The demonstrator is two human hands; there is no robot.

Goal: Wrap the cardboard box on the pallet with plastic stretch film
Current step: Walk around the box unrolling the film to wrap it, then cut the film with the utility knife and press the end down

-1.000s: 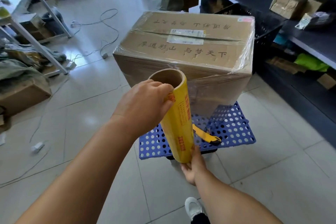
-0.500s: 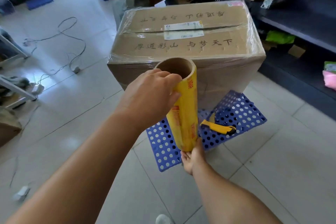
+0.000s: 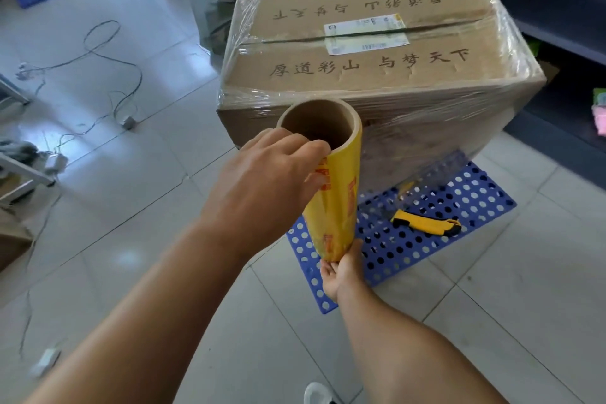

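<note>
Left hand (image 3: pixel 262 180) clasps top, right hand (image 3: pixel 341 267) cups bottom of upright yellow stretch-film roll (image 3: pixel 334 203), keeping clear sheet taut against film-covered brown cardboard box (image 3: pixel 377 75) on blue perforated plastic pallet (image 3: pixel 426 239).

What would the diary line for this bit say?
left hand grips top of film roll | right hand holds bottom | film runs to cardboard box | knife lies on pallet

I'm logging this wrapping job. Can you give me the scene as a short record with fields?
box: cardboard box on blue pallet, sides filmed
roll: yellow roll upright, film running to the box
left hand: left hand grips roll's top
right hand: right hand holds roll's bottom
knife: yellow knife lying on pallet
</note>
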